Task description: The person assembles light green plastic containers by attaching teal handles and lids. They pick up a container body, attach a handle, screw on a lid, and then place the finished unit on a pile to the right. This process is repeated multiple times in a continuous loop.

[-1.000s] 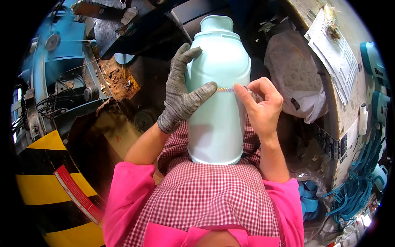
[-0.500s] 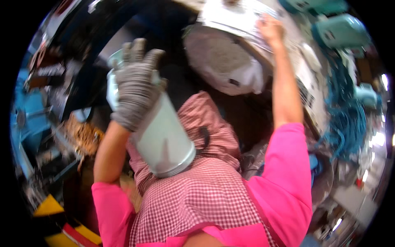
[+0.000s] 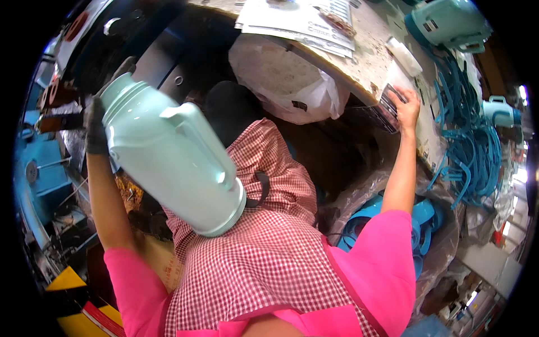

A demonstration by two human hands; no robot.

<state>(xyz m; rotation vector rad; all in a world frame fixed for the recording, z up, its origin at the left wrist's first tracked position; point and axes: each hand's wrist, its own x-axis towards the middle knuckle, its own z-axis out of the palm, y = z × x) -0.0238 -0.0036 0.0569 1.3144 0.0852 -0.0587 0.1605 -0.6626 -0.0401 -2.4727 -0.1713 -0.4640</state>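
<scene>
Your gloved left grip (image 3: 97, 128) holds the tilted, glossy mint-green handled flask (image 3: 160, 151) at its neck end, base against your red-and-white checked apron (image 3: 247, 264). Your bare right grip (image 3: 409, 110) touches dark rectangular labels (image 3: 386, 108) on the pale counter's edge (image 3: 365, 78); whether it pinches them, I can't tell.

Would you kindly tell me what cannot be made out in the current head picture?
In the head view:
Left hand: grip mostly hidden behind the pale green flask.
Flask's inside: its mouth faces away.
Right hand: too small to tell whether it pinches the dark strip.
White papers: cut off by the top edge.
</scene>
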